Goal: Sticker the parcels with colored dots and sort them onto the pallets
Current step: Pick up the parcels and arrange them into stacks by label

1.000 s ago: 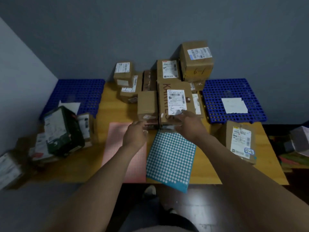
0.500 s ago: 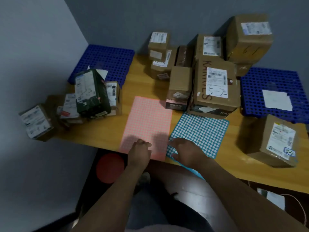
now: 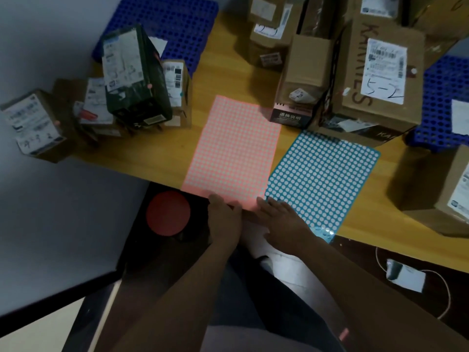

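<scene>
Resting at bottom centre, your L hand (image 3: 224,219) has fingers curled at the near edge of the pink dot sheet (image 3: 236,146); pinching or not, cannot tell. Your R hand (image 3: 281,221) lies flat, fingers straight, at the blue dot sheet (image 3: 324,179) lower-left corner. The 5-2 parcel (image 3: 380,72) stands upper right, beside a blue pallet (image 3: 441,97).

Handwritten "5-2" on parcel label (image 3: 385,69)

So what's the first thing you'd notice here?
The two dotted sticker sheets at the table's front edge: the pink sheet on the left, the blue sheet beside it on the right. The left hand and right hand meet at their near corners, with cardboard parcels crowded behind.
</scene>
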